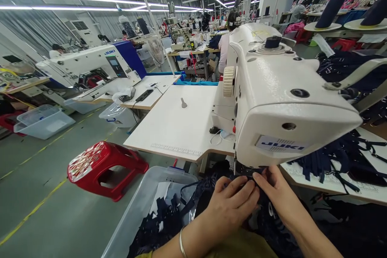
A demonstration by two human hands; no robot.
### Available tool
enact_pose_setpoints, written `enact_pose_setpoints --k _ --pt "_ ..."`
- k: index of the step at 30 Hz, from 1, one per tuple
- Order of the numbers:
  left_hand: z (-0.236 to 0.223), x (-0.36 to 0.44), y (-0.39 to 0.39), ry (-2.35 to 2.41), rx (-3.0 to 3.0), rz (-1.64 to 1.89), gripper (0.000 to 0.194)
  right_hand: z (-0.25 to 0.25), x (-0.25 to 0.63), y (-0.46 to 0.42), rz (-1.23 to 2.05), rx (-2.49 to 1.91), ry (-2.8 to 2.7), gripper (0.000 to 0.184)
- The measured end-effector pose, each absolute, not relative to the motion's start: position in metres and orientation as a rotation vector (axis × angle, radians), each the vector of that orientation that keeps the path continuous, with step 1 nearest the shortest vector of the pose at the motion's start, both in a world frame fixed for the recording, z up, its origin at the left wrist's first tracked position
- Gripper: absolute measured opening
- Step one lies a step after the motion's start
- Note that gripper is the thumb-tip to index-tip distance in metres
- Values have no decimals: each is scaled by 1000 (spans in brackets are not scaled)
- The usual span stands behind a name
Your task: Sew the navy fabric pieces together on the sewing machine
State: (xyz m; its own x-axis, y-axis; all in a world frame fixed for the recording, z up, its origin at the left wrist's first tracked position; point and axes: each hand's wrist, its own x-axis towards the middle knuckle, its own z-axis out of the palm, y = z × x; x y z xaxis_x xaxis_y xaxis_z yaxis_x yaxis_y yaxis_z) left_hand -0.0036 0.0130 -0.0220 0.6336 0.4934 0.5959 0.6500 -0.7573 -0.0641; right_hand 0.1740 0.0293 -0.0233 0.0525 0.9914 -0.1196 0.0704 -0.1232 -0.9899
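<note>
My left hand (232, 201), with a bangle on its wrist, is closed with bent fingers on a dark navy garment piece (208, 185) below the head of a white sewing machine (290, 105). Close beside it, my right hand (275, 185) pinches the same dark fabric near the needle area, its thumb pointing toward the left fingers. The needle and the exact stitching spot are hidden by the machine head and my fingers. More of the navy fabric hangs down over my lap.
A clear plastic bin (121, 225) with navy straps stands at lower left, and a red stool (105, 169) is beyond it. On the white table (163, 129) lies a small metal plate (183, 103). Navy strips (326, 157) lie at right. Another person (224, 48) sits ahead.
</note>
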Motion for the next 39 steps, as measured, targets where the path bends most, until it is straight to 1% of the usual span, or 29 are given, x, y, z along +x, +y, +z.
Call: enact_pose_setpoints --k 5,8,12,15,19,25,30,35,39 --pt "-18 -8 10 -973 -2579 -685 34 -18 177 36 1140 -1332 -1142 39" --pt "-14 -7 9 -964 -2573 -644 34 -20 182 44 1036 -1398 -1254 38" --pt "-13 -1 11 -1049 -2537 -673 31 -20 187 56 846 -1566 -1443 32" --pt "-12 4 13 -1101 -2502 -691 29 -15 188 62 784 -1658 -1563 33" --pt "-5 5 17 -1127 -2519 -709 30 -17 189 68 701 -1591 -1620 37" --pt "-1 6 20 -1144 -2508 -685 37 -29 189 79 496 -1454 -1646 27" --pt "-4 9 20 -1165 -2502 -698 38 -27 188 87 454 -1441 -1653 23" --pt "-2 11 20 -1193 -2509 -669 38 -23 185 89 438 -1435 -1643 31" --pt "-1 12 19 -1206 -2504 -675 38 -22 183 89 431 -1430 -1641 33"
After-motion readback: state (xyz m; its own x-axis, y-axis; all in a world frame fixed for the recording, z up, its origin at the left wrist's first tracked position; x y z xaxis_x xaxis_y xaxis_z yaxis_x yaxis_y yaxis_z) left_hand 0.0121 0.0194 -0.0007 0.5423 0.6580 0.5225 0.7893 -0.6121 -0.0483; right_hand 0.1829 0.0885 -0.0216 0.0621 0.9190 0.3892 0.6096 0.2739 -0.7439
